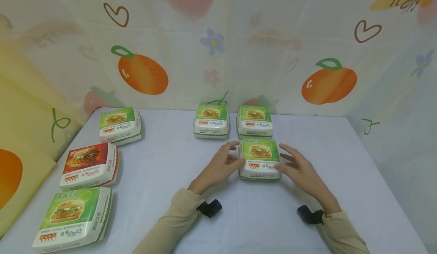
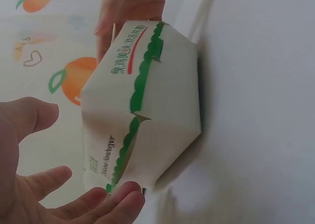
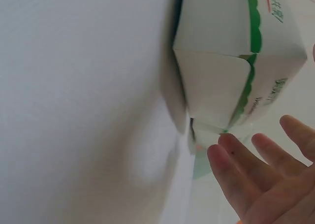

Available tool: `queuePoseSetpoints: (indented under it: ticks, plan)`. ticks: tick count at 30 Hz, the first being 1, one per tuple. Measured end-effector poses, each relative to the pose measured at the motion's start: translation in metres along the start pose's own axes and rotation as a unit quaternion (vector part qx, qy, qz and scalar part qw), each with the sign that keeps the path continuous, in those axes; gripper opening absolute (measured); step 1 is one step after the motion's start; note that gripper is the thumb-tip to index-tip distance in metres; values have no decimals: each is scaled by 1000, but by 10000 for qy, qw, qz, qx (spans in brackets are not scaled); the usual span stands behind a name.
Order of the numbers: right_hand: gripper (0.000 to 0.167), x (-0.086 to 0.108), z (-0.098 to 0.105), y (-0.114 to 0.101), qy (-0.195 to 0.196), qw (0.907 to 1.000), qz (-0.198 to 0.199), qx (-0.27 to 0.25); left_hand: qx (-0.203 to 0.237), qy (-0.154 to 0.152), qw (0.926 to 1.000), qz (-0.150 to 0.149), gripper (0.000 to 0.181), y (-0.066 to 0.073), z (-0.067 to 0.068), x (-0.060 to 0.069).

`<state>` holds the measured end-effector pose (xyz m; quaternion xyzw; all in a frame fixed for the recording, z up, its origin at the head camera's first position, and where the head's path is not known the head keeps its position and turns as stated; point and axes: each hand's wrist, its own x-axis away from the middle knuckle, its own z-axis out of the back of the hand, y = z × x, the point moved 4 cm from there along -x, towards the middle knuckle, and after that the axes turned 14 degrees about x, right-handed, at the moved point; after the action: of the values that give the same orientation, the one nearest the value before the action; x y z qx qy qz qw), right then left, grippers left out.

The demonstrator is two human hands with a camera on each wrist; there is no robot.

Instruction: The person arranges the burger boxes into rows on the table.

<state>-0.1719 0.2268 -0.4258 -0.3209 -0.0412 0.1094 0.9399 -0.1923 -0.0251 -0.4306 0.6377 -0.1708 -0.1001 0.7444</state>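
Note:
A green and white burger box [image 1: 260, 159] lies on the white table between the two hands, its burger picture facing up. At its left side is my left hand [image 1: 220, 166], fingers loosely bent. Opposite, my right hand [image 1: 302, 172] is held by the right side with fingers spread. In the left wrist view, the box [image 2: 140, 91] shows its white walls and green scalloped trim, and a gap separates it from the left thumb. In the right wrist view, the right fingers [image 3: 236, 170] stand apart from the box [image 3: 221, 81].
Two green burger boxes, a left one [image 1: 211, 121] and a right one [image 1: 255, 121], stand behind the middle box. Along the table's left side are a far green box [image 1: 120, 125], a red box [image 1: 89, 166] and a near green box [image 1: 73, 220]. A fruit-printed cloth [image 1: 218, 57] hangs behind.

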Motion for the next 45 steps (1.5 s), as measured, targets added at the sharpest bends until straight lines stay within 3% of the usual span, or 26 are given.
queuePoseSetpoints:
  ticks: [10,20,33,45]
  plan:
    - [65,4,18,-20,718,9944,592,508,-1,238,9994,-242,60,12,15,6]
    - [59,0,19,-50,952,9900,1027,197,-149,508,9978,-404,57,21,32,19]
    - [59,-8,-1,-84,654,9887,1341,-134,-505,911,9896,-994,54,37,67,53]
    - [62,-14,-20,-113,353,9875,1494,-364,-989,1432,9776,-1186,53,47,95,90]
